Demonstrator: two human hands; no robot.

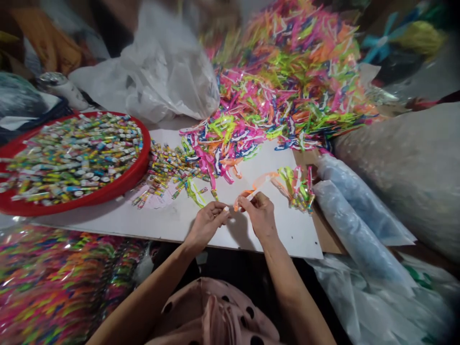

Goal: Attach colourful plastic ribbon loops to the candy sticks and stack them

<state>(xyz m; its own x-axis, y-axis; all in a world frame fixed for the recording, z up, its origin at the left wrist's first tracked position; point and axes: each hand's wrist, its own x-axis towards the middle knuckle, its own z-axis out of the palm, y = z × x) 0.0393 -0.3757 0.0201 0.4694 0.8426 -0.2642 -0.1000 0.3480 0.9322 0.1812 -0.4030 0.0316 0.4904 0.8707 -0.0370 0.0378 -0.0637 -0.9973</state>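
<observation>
Wrapper (256,186) pinched near board (172,223) edge.

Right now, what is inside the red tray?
Small colourful rolls fill the red tray nearly to its rim. They cover its floor, so anything beneath is hidden.

You're in a small packing workshop: a red tray (120,184) brims with small printed tubes (72,148), right of it a heap of bright plastic wrappers (287,86), behind it a white bag (161,81).

Red tray (118,184); orange sleeve (257,184); white board (179,218).
</observation>
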